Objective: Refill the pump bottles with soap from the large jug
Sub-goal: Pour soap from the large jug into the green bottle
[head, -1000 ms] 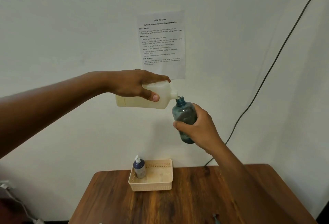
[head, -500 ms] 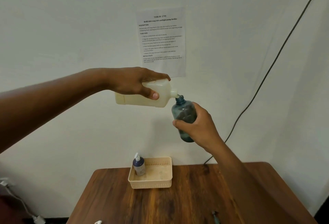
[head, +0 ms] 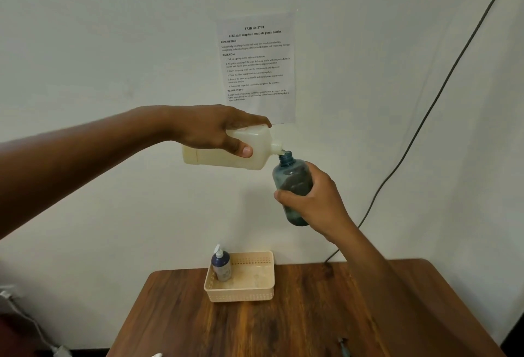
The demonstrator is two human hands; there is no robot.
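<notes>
High above the table, my left hand [head: 215,129] grips the white soap jug [head: 255,155], tipped on its side with its spout pointing right. The spout touches the open mouth of a blue see-through bottle [head: 292,178], which my right hand [head: 314,200] holds tilted slightly left, fingers wrapped round its lower half. The bottle carries no pump head. A second bottle [head: 221,264], dark blue with a white pump, stands upright in the left corner of a beige basket [head: 255,293].
The wooden table [head: 283,328] lies below both hands, the basket at its far edge by the wall. A small dark pump part [head: 343,346] lies at the front right. A printed sheet [head: 256,64] and a black cable [head: 425,118] are on the wall.
Both hands with jug and bottle have risen slightly in view and stay joined spout to mouth. The jug's tilt is about the same.
</notes>
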